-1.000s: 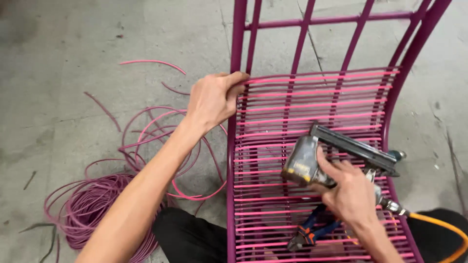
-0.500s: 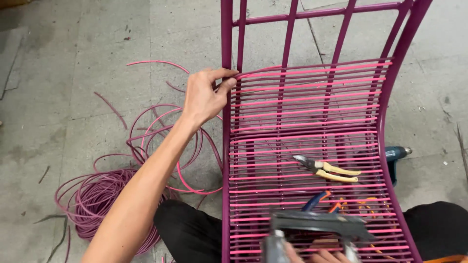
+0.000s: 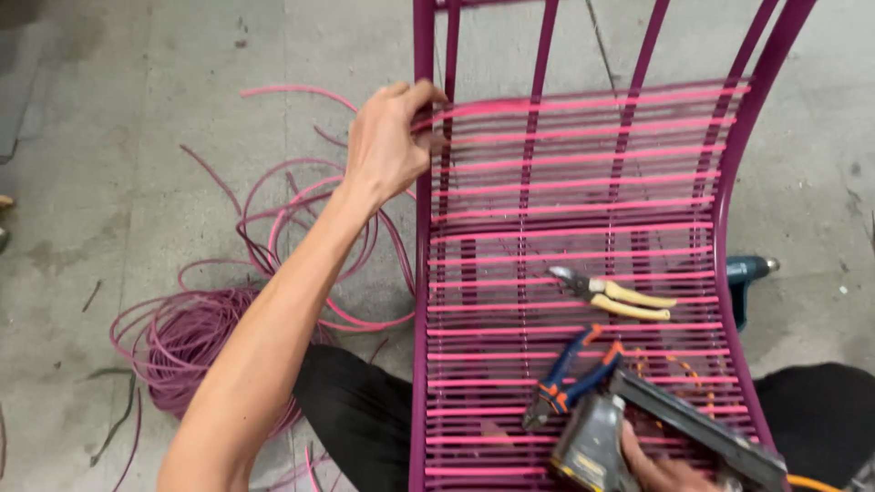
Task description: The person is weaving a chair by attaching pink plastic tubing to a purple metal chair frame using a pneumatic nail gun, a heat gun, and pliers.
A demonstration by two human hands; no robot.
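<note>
We are working on a chair frame (image 3: 422, 273) of magenta metal tubes, woven across with rows of pink cord (image 3: 583, 182); it fills the right half of the view and stretches away from us, its near end between our knees in dark trousers (image 3: 365, 410). Our left hand (image 3: 387, 146) is at the frame's left rail, near the far end of the weave, with the fingers curled around the top strands and the thumb pressed toward the rail, so it grips the cord there. Our right hand (image 3: 661, 469) is at the bottom edge, closed around the handle of a grey staple gun (image 3: 656, 428) held low over the near rows; an orange hose (image 3: 811, 481) shows just beside it. On the weave lie two tools: cutters (image 3: 611, 293) with pale yellow handles, and, nearer to us, pliers (image 3: 570, 378) with blue and orange handles, their tip close to the gun. Under the right rail a teal tool (image 3: 747, 273) lies on the floor, partly hidden. The floor (image 3: 137, 137) is bare grey concrete, stained and scuffed, with seams running across it. To the left of the frame loose loops of pink cord spread over it, and a coil (image 3: 182, 346) of darker purple cord lies by our left forearm.
</note>
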